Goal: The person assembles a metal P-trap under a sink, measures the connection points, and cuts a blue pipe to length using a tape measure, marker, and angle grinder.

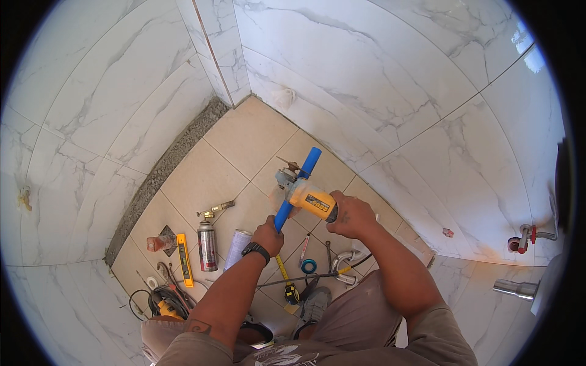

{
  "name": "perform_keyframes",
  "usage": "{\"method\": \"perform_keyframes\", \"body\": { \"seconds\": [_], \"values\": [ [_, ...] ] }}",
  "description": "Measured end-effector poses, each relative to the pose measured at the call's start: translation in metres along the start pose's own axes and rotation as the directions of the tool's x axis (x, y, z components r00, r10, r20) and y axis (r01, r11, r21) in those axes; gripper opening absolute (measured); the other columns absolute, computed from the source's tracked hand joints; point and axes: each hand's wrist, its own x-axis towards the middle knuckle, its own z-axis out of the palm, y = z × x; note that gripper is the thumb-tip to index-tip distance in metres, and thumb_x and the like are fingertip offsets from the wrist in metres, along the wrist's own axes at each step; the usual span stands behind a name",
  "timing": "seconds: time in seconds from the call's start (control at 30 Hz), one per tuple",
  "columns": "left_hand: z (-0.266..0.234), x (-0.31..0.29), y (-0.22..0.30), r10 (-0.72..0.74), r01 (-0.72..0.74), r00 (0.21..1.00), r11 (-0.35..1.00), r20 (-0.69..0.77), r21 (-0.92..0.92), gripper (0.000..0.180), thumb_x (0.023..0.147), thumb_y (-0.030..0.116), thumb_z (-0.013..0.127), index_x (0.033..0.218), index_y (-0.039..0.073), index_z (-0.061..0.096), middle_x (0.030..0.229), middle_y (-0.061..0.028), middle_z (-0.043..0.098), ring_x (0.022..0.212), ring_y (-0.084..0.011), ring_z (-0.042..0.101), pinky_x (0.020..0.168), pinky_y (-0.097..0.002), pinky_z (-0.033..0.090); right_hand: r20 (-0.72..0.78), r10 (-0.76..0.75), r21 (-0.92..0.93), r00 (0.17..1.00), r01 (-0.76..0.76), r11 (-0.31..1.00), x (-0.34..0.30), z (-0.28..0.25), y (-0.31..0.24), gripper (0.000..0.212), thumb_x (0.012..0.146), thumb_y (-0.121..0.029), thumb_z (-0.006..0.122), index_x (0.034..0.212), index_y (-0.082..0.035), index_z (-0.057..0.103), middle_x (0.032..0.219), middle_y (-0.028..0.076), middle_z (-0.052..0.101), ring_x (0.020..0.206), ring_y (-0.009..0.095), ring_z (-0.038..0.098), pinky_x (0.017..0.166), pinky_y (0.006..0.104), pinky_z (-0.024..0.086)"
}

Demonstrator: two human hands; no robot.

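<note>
My left hand (268, 236) is wrapped round the lower end of a blue plastic pipe (311, 160), which slants up and to the right above the tiled floor. With my right hand (353, 216) I grip the back of a yellow angle grinder (312, 201). The grinder's grey head (285, 177) lies across the middle of the pipe. Its disc looks blurred beside the pipe; whether it touches cannot be made out. Below the hands, a yellow tape measure (292, 295) lies with its blade partly out, near a teal tape roll (309, 266).
On the floor stand a gas torch canister (207, 247) and a pale can (236, 249). A yellow spirit level (185, 261) lies left of them, near coiled cable (174, 299). A chrome bent pipe (343, 261) and the grinder's cord lie right. White marbled walls (390, 79) meet ahead.
</note>
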Motion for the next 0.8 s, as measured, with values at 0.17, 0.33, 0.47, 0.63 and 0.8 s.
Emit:
{"method": "perform_keyframes", "body": {
  "seconds": [0.17,0.33,0.47,0.63,0.8],
  "values": [
    [0.0007,-0.0001,0.0003,0.005,-0.005,1.000,1.000,-0.010,0.005,0.041,0.094,0.019,0.068,0.131,0.006,0.056,0.105,-0.0288,0.074,0.100,-0.0471,0.073,0.089,-0.0556,0.059,0.005,0.008,-0.001,1.000,-0.008,1.000,0.0004,0.0002,0.0002,0.062,0.069,-0.026,0.081,0.125,-0.010,0.060,0.103,0.017,0.074,0.101,0.036,0.073,0.086,0.0477,0.059],
    [0.0015,0.0003,-0.0002,-0.005,0.005,1.000,1.000,-0.020,0.002,0.042,0.094,0.019,0.068,0.132,0.006,0.056,0.105,-0.0287,0.074,0.099,-0.0470,0.073,0.089,-0.0557,0.059,0.001,-0.005,-0.019,1.000,0.005,1.000,0.0021,-0.0001,0.0014,0.064,0.068,-0.027,0.082,0.125,-0.010,0.059,0.102,0.016,0.074,0.100,0.036,0.073,0.085,0.0472,0.059],
    [0.0019,0.0003,-0.0012,0.010,-0.010,1.000,1.000,-0.021,0.003,0.042,0.094,0.019,0.069,0.131,0.006,0.056,0.104,-0.0288,0.074,0.099,-0.0472,0.073,0.088,-0.0556,0.059,0.030,0.016,-0.017,0.999,-0.016,1.000,0.0024,-0.0025,0.0005,0.064,0.068,-0.027,0.082,0.125,-0.010,0.059,0.102,0.016,0.074,0.100,0.036,0.073,0.084,0.0472,0.059],
    [0.0024,0.0008,-0.0018,0.012,-0.012,1.000,1.000,-0.022,0.003,0.042,0.094,0.019,0.069,0.131,0.006,0.056,0.104,-0.0290,0.074,0.099,-0.0472,0.073,0.088,-0.0554,0.059,0.038,0.022,-0.023,0.999,-0.021,1.000,0.0024,-0.0039,-0.0005,0.065,0.068,-0.027,0.082,0.126,-0.010,0.059,0.102,0.016,0.074,0.100,0.036,0.073,0.085,0.0474,0.059],
    [0.0030,0.0010,-0.0017,0.010,-0.010,1.000,1.000,-0.023,0.008,0.042,0.094,0.019,0.069,0.132,0.006,0.056,0.104,-0.0290,0.074,0.099,-0.0469,0.073,0.088,-0.0554,0.059,0.027,0.010,-0.022,1.000,-0.010,1.000,0.0035,-0.0029,0.0004,0.065,0.068,-0.027,0.082,0.126,-0.010,0.059,0.103,0.016,0.075,0.101,0.036,0.073,0.085,0.0473,0.059]
  ]
}}
